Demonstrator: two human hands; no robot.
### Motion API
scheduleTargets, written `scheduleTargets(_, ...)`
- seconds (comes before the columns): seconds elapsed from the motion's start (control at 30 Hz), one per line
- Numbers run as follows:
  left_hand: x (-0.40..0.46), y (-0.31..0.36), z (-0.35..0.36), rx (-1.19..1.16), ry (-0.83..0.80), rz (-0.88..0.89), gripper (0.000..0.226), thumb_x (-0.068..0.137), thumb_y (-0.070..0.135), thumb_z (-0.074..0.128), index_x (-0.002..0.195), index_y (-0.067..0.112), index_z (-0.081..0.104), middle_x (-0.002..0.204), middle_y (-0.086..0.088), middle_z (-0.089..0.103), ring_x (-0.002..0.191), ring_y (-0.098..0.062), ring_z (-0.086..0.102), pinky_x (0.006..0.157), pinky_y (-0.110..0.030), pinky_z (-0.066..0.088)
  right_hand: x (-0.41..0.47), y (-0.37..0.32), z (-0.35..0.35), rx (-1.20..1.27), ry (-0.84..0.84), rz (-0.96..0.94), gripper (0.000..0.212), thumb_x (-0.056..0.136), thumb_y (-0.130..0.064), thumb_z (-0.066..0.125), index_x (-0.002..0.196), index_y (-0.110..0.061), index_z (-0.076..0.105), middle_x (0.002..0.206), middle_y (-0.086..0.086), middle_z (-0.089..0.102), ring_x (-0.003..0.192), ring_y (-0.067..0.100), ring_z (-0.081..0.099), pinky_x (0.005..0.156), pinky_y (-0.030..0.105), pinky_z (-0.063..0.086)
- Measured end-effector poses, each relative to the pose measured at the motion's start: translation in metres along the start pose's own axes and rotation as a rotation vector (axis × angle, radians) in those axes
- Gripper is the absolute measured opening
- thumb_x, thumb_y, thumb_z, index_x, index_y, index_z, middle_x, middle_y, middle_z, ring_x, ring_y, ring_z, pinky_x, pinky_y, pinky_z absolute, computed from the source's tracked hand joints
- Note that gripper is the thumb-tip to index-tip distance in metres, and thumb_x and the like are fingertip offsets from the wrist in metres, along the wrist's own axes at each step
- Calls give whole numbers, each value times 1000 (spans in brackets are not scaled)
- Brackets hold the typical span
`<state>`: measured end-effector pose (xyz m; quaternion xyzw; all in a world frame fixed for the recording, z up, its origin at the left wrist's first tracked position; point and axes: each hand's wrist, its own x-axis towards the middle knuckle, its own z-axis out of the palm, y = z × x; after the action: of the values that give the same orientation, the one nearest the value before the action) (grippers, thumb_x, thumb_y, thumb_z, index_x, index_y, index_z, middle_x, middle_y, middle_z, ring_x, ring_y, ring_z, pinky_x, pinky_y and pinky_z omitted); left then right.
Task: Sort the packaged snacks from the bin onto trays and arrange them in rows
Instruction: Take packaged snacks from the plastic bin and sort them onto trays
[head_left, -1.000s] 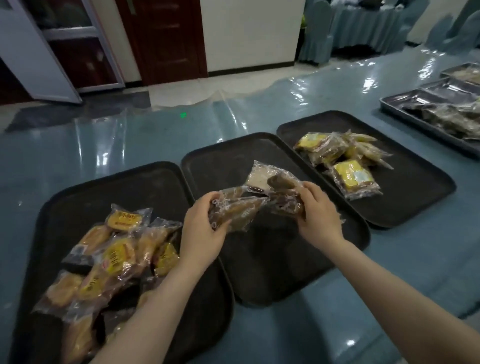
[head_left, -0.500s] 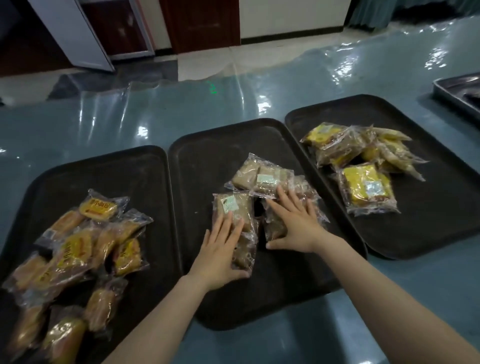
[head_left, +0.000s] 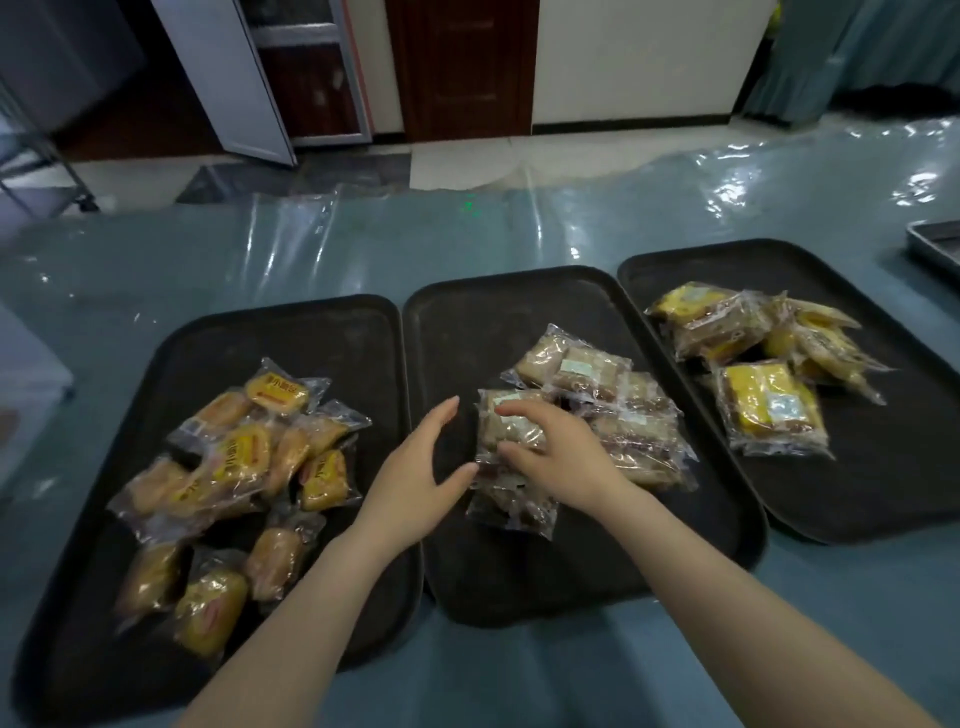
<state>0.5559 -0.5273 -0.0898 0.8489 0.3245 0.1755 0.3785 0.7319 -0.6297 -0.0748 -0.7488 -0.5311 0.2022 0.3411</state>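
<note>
Three black trays lie side by side on the table. The left tray (head_left: 311, 338) carries a loose heap of orange-yellow snack packs (head_left: 244, 457). Brown snack packs (head_left: 597, 371) are bunched on the middle tray (head_left: 467, 332). My right hand (head_left: 566, 462) lies over the front-left brown pack (head_left: 511, 428), with fingers on its top and the thumb at its near edge. Just left of that pack my left hand (head_left: 421, 467) hovers with straight fingers, holding nothing. Yellow-and-brown packs (head_left: 769, 410) sit on the right tray (head_left: 883, 467).
A metal tray corner (head_left: 935, 244) shows at the far right edge. A pale box-like object (head_left: 26, 374) sits at the left edge. Glossy plastic sheeting covers the blue table (head_left: 311, 249). Beyond the table are a floor and doors.
A second ago both hands held brown packs above the middle tray, then pressed them down flat. Now my left hand has come off to the left and my right hand has shifted onto the front-left pack.
</note>
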Motion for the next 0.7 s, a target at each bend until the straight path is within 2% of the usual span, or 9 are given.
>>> scheduleTargets(0.1,-18,-4,-35,-21,14,30,68,84,36,64,140,45,27,137,21,45,124,9,38,96,-11,29,1,-42,16,39,-22,-40,42,89,-28,66,129,-25,57,130,-8,59,123,8,50,100,21,37)
scheduleTargets(0.2,-46,-12,-77,-61,49,52,67,81,42,62,138,48,28,134,21,48,123,8,41,102,-23,36,0,-91,41,109,-44,-82,42,87,-24,68,128,-23,58,125,-8,62,117,4,54,98,21,41)
scheduleTargets(0.3,-83,-27,-134,-135,117,73,64,77,48,60,133,56,30,132,20,50,122,8,44,102,-30,42,0,-153,74,236,-88,-113,41,85,-18,71,124,-25,59,117,-11,65,110,-4,57,90,13,43)
scheduleTargets(0.37,-113,-39,-179,-125,181,87,64,76,52,60,130,62,28,130,25,51,121,8,45,99,-27,43,-2,-199,101,343,-112,-128,43,83,-10,72,120,-26,59,112,-10,67,106,-1,60,88,17,46)
scheduleTargets(0.43,-146,-54,-226,-121,241,104,63,73,54,60,127,65,29,125,31,52,119,9,47,95,-18,41,-6,-247,131,400,-128,-154,47,81,-6,73,120,-26,58,111,-8,67,107,2,61,91,25,49)
scheduleTargets(0.5,-177,-69,-273,-109,291,124,63,73,49,61,126,63,30,125,31,51,118,10,47,94,-11,39,-9,-294,162,422,-141,-201,49,81,-5,73,122,-26,56,113,-6,66,108,4,61,93,28,50)
scheduleTargets(0.6,-218,-91,-338,-131,355,153,63,77,30,64,128,50,33,127,22,51,115,8,50,91,-5,36,-10,-356,201,470,-139,-269,48,82,-2,71,121,-25,55,113,-5,65,105,5,62,90,21,50)
scheduleTargets(0.7,-246,-111,-392,-145,426,165,63,84,12,67,128,45,36,126,19,52,112,5,54,91,-7,38,-4,-404,227,491,-150,-283,48,83,-5,71,119,-33,55,118,-9,64,106,5,62,91,25,51)
